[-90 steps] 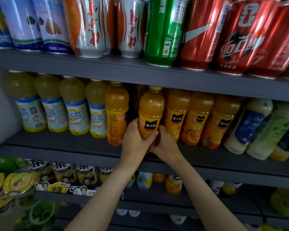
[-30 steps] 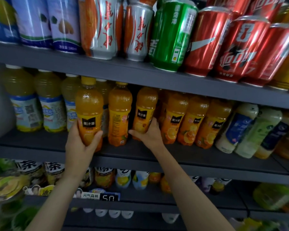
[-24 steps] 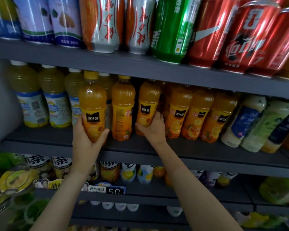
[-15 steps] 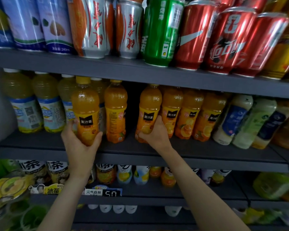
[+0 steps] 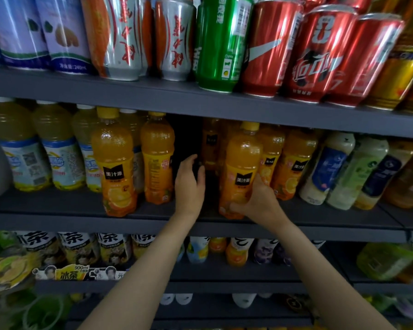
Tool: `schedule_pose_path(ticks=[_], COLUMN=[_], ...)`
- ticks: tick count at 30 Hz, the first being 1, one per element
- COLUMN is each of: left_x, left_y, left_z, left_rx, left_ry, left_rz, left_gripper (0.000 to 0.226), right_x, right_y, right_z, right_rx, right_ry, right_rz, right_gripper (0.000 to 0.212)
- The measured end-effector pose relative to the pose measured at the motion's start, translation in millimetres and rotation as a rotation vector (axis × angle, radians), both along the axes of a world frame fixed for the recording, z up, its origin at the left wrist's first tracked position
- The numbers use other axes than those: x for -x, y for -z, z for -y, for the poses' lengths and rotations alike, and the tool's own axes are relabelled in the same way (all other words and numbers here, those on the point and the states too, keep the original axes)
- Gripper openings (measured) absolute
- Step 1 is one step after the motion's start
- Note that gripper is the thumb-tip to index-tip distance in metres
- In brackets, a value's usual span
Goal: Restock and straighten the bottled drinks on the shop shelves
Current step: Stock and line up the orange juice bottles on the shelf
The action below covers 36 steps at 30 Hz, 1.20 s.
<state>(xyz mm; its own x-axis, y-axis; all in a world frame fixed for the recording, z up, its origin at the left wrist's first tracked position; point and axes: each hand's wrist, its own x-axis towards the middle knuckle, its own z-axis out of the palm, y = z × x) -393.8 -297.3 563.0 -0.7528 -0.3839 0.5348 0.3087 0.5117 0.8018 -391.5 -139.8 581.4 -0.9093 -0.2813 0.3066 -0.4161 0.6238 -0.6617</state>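
At shelf front, right hand (image 5: 258, 203) grips orange bottle (image 5: 242, 167).

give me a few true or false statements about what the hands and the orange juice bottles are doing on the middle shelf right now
1. The right hand grips a yellow-capped plastic orange juice bottle near its base. True.
2. The left hand holds a bottle. False: it holds nothing, fingers reaching into the dark gap between bottles.
3. Another black-labelled orange juice bottle stands unheld at the grey shelf's front edge. True.
4. The green can is on the middle shelf. False: it stands on the shelf above.
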Motion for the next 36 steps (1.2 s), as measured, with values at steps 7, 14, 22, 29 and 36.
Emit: schedule_pose_path(ticks=[7,14,22,29,36], left_x=[64,98,115,108,113], left_y=[-14,-14,-5,2,-1], left_z=[-16,-18,-20,-11,6], left_rx=[-0.111,-0.231,-0.289,-0.084,-0.072], left_ry=[0.032,-0.047,-0.093,-0.231,-0.214], left_rz=[0.226,0.330,0.334,0.330,0.421], left_gripper=[0.043,0.045,0.039,0.041,0.035], right_x=[6,8,11,12,11], right_y=[-1,6,9,9,7], right_z=[-25,-27,-28,-28,-28], right_rx=[0.022,0.059,0.057,0.035,0.019], right_ry=[0.035,0.009,0.013,0.012,-0.003], right_rz=[0.019,-0.029,-0.067,-0.037,-0.032], right_gripper=[0.089,0.088,0.090,0.089,0.087])
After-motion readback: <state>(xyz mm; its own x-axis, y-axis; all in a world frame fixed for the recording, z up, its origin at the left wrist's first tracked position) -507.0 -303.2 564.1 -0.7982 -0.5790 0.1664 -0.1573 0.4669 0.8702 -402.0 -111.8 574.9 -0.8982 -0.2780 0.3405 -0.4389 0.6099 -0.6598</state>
